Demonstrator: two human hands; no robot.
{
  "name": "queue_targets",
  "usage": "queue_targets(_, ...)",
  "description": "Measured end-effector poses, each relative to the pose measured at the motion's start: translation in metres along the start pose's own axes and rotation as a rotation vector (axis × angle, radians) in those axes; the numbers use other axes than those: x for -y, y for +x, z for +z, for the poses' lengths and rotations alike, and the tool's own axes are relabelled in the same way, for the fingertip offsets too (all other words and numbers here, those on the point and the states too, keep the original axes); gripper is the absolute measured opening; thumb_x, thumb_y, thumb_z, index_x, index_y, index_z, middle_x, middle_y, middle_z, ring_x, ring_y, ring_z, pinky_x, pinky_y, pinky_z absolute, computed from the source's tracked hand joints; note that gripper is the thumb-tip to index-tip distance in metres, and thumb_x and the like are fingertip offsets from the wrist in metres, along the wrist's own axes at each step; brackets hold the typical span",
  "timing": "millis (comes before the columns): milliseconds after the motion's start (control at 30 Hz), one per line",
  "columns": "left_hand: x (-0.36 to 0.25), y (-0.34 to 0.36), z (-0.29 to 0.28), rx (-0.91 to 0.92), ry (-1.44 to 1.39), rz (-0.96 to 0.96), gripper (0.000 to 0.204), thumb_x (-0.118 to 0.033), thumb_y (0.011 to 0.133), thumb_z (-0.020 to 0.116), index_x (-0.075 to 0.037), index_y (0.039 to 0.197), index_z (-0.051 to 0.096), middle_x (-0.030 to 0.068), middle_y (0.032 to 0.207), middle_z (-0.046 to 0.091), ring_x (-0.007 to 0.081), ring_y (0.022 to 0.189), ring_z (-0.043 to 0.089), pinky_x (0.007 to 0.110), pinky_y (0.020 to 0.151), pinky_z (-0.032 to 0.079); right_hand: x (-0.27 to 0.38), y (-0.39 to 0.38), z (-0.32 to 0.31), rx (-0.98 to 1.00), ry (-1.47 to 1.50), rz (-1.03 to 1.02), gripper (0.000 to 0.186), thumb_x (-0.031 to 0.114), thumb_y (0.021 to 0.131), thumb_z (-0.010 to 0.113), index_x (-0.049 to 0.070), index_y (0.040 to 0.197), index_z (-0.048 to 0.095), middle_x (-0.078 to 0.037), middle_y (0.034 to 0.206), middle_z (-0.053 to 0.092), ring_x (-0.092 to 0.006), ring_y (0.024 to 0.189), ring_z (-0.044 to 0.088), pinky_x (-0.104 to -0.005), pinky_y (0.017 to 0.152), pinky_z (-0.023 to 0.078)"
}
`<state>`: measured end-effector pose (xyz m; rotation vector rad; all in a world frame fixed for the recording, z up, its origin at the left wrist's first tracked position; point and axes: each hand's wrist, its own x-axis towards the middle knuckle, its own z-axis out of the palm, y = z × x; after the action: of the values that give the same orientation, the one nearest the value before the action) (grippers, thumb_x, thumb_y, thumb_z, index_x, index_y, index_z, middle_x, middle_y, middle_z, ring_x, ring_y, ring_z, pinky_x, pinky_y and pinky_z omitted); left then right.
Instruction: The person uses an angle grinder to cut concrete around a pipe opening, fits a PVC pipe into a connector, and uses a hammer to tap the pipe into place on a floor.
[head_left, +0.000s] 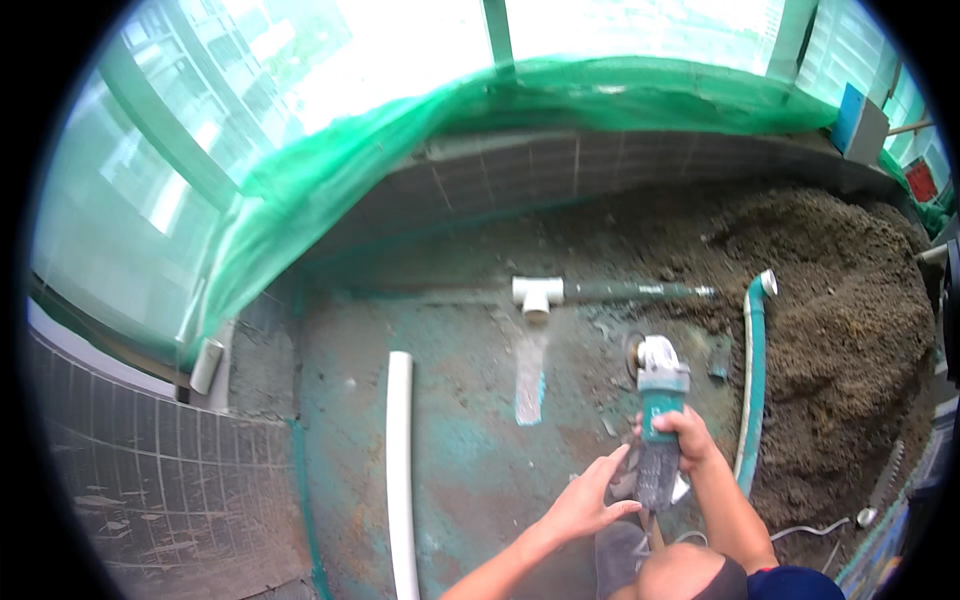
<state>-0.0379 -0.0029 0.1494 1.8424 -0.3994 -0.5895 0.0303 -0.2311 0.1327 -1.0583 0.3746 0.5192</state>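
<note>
My right hand [690,438] is wrapped round the teal front of an angle grinder [656,475], whose disc [634,354] points away from me and to the left. My left hand [592,494] lies beside the grinder's dark rear body, fingers and thumb spread apart. Whether its fingertips touch the tool I cannot tell. Beyond the grinder, a white tee fitting [538,291] sits on a pipe [635,292] running along the floor, its branch facing me. A pale strip [528,385] is cut into the floor below that branch.
Left of my hands a long white pipe [400,470] lies on the stained floor [345,450]. A teal pipe with a white-ended elbow [756,365] borders a large soil heap [835,290] on the right. Green netting [330,180] hangs along the windows above a tiled low wall [560,165].
</note>
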Motion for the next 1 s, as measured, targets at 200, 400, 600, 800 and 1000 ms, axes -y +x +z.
queue_targets(200, 0.025, 0.02, 0.054, 0.312, -0.937, -0.308, 0.074, -0.034, 0.088, 0.084, 0.0, 0.143, 0.047, 0.0115, 0.124, 0.066, 0.0199, 0.115, 0.065, 0.036, 0.103, 0.051, -0.007, -0.001, -0.002, 0.224, 0.497, 0.112, 0.058, 0.014, 0.074, 0.07, -0.003, 0.128, 0.057, -0.016, 0.105, 0.07, -0.03, 0.094, 0.072, -0.0478, 0.091, 0.06)
queue_targets(400, 0.002, 0.027, 0.109, -0.03, -0.785, -0.282, 0.072, -0.029, 0.084, 0.084, 0.001, 0.138, 0.047, 0.0163, 0.123, 0.067, 0.0277, 0.114, 0.068, 0.04, 0.099, 0.053, 0.02, -0.024, 0.001, 0.07, 0.015, 0.13, 0.064, 0.024, 0.079, 0.082, 0.001, 0.132, 0.055, -0.015, 0.118, 0.064, -0.023, 0.102, 0.065, -0.0425, 0.089, 0.058)
queue_targets(600, -0.041, 0.039, 0.112, 0.034, -0.035, -0.412, 0.077, -0.047, 0.088, 0.077, 0.005, 0.132, 0.043, 0.0301, 0.106, 0.071, 0.0452, 0.103, 0.07, 0.052, 0.088, 0.056, 0.004, -0.021, -0.026, -0.327, -0.494, -0.036, 0.052, 0.015, 0.07, 0.089, 0.002, 0.114, 0.062, -0.003, 0.096, 0.065, -0.0133, 0.084, 0.062, -0.0301, 0.076, 0.053)
queue_targets(800, 0.011, 0.016, 0.009, -0.285, 0.221, -0.148, 0.038, -0.029, 0.089, 0.08, 0.001, 0.11, 0.071, 0.0185, 0.104, 0.073, 0.0316, 0.093, 0.072, 0.04, 0.082, 0.057, 0.0, -0.044, -0.118, -0.453, -0.685, 0.03, 0.062, 0.012, 0.064, 0.08, -0.002, 0.122, 0.061, -0.008, 0.098, 0.067, -0.0182, 0.086, 0.064, -0.0323, 0.081, 0.053)
queue_targets(1000, 0.105, -0.038, -0.163, -0.914, 0.526, -0.488, 0.039, -0.025, 0.093, 0.076, 0.003, 0.118, 0.066, 0.0113, 0.089, 0.065, 0.0215, 0.077, 0.06, 0.035, 0.073, 0.052, -0.007, -0.027, -0.143, -0.518, -0.852, -0.068, 0.069, 0.024, 0.063, 0.087, -0.003, 0.121, 0.06, -0.012, 0.108, 0.069, -0.0207, 0.098, 0.065, -0.0342, 0.09, 0.052)
